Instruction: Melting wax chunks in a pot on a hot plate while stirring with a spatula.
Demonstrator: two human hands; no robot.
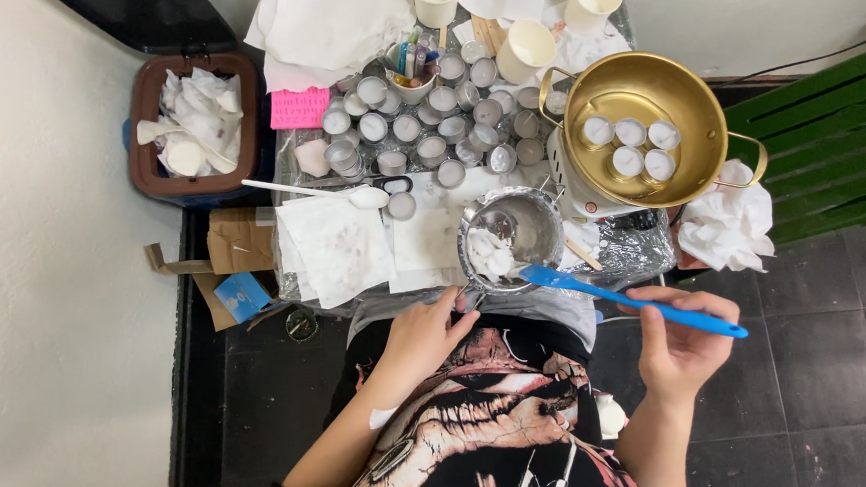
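Note:
My right hand (681, 339) grips the handle of a blue spatula (625, 300), whose blade reaches into a small steel pot (537, 225) holding white wax lumps (489, 253). My left hand (426, 331) holds the pot's handle at its near rim. The pot sits at the table's front edge, just above my lap.
A gold pan (689, 87) with several small white candle cups sits on a burner at the right. Several metal tealight cups (431, 123) crowd the table's middle. A white spoon (320, 191), paper sheets (333, 245), paper cups (524, 49) and a brown bin (185, 123) lie around.

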